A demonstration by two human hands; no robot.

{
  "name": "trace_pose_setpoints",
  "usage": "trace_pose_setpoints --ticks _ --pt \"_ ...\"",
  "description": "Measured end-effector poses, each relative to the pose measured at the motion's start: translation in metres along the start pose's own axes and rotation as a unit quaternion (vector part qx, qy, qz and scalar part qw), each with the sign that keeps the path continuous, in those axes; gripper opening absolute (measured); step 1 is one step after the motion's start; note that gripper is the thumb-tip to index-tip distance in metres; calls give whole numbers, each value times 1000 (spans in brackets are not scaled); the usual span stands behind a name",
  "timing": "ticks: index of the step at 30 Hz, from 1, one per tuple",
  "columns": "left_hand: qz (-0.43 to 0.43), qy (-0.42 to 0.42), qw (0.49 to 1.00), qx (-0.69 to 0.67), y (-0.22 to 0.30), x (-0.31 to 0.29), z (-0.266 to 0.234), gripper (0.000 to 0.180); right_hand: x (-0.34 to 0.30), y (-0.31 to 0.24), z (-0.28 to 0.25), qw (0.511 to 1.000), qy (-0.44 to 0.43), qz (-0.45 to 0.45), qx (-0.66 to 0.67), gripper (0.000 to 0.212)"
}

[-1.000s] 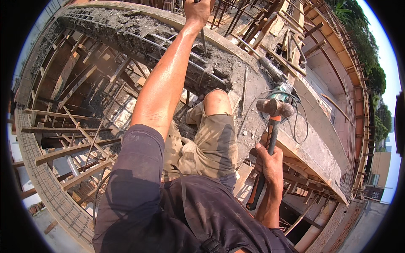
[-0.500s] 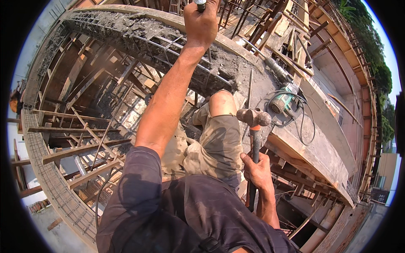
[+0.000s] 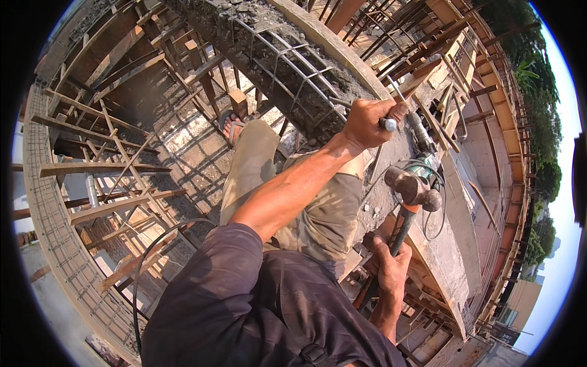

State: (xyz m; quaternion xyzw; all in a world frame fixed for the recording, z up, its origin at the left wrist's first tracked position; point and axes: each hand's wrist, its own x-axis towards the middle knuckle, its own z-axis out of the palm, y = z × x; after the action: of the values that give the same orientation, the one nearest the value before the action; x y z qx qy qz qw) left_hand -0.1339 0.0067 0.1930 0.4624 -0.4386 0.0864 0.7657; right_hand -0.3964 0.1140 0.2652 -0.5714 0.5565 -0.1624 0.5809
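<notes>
My left hand (image 3: 369,124) is closed around a steel chisel (image 3: 387,124), its round struck end facing up at me; the working tip is hidden. This fist is above the edge of a broken concrete beam (image 3: 293,37) with bared reinforcing bars. Lower right, my right hand (image 3: 391,263) grips a hammer (image 3: 413,188) by its black handle, which has an orange collar. The rusty double-faced head points up, apart from the chisel. Behind it lies a green and grey power hammer (image 3: 422,162) with a black cable.
Timber props and planks (image 3: 104,168) fill the deep opening at left, where my sandalled foot (image 3: 231,128) rests low down. A mesh of bars (image 3: 61,263) curves along the left. A concrete ledge (image 3: 449,263) with formwork runs at right; loose boards (image 3: 446,79) lie beyond.
My left hand has come down and to the right with the chisel, nearer the hammer. The hammer has shifted right and slightly down in view. The view has also turned.
</notes>
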Motion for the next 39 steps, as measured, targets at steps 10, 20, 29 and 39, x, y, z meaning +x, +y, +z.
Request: trace_pose_setpoints --ticks 10,20,29,39 --pt "-26 40 999 -27 5 2 -25 40 -22 -91 18 958 30 -283 29 29" --pt "-133 102 982 -86 -10 9 -24 44 12 -89 57 972 16 -93 -215 30" --pt "-144 94 984 -42 -7 18 -16 41 -40 -175 34 836 24 -547 19 36" --pt "-189 92 976 -55 -13 11 -41 47 0 -94 68 982 30 -114 -150 29"
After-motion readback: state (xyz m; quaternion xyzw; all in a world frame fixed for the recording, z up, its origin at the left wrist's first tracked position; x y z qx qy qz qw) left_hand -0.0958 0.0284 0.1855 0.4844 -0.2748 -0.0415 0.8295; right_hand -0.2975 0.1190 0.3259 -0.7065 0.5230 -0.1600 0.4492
